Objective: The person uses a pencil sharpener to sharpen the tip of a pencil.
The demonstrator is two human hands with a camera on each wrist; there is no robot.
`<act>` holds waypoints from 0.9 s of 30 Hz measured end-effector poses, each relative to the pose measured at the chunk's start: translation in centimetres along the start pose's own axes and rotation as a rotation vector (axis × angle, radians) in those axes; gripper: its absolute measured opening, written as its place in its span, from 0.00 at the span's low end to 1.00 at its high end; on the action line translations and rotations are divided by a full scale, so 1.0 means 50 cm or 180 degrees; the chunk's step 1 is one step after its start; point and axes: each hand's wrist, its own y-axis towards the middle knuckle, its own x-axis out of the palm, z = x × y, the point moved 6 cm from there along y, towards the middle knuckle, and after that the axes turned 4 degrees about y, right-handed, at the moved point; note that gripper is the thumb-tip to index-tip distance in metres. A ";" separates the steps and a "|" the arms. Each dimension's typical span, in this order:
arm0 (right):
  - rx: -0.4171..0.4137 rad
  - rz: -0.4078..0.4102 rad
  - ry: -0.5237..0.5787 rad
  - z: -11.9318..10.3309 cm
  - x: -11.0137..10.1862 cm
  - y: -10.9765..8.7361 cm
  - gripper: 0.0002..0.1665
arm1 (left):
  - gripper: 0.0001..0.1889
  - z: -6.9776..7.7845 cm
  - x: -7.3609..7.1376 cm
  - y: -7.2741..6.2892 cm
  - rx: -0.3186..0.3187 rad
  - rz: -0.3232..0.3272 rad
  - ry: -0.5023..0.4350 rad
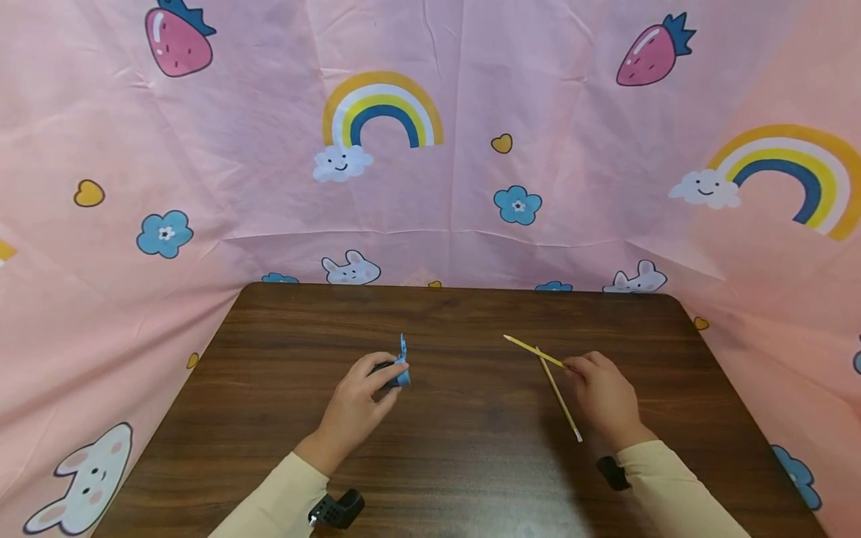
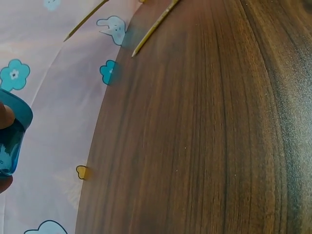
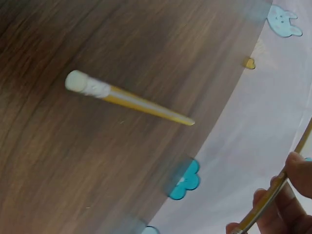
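My left hand (image 1: pixel 359 400) grips a small blue pencil sharpener (image 1: pixel 403 376) above the left half of the table. Its flip lid (image 1: pixel 403 346) stands up; in the left wrist view the sharpener's translucent case (image 2: pixel 10 146) shows at the left edge between fingers. My right hand (image 1: pixel 608 396) pinches a yellow pencil (image 1: pixel 531 349) near its rear end, with the point toward the left and away. Below that, a second yellow pencil (image 1: pixel 558 392) lies on the table, its white eraser end (image 3: pixel 76 81) toward me. The held pencil (image 3: pixel 263 204) also shows in the right wrist view.
The brown wood-grain table (image 1: pixel 471 463) has rounded far corners. A pink patterned cloth (image 1: pixel 457 187) hangs behind it and at both sides. Black wrist devices (image 1: pixel 339 509) sit at both cuffs.
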 end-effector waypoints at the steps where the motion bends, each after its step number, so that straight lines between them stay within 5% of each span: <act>1: -0.0049 0.0021 -0.0014 -0.006 0.000 0.000 0.08 | 0.22 0.001 0.000 0.001 -0.0001 -0.0002 -0.0008; 27: -0.1345 0.0304 -0.0072 -0.155 0.008 0.000 0.16 | 0.21 0.020 -0.011 0.016 -0.0040 -0.0037 -0.0189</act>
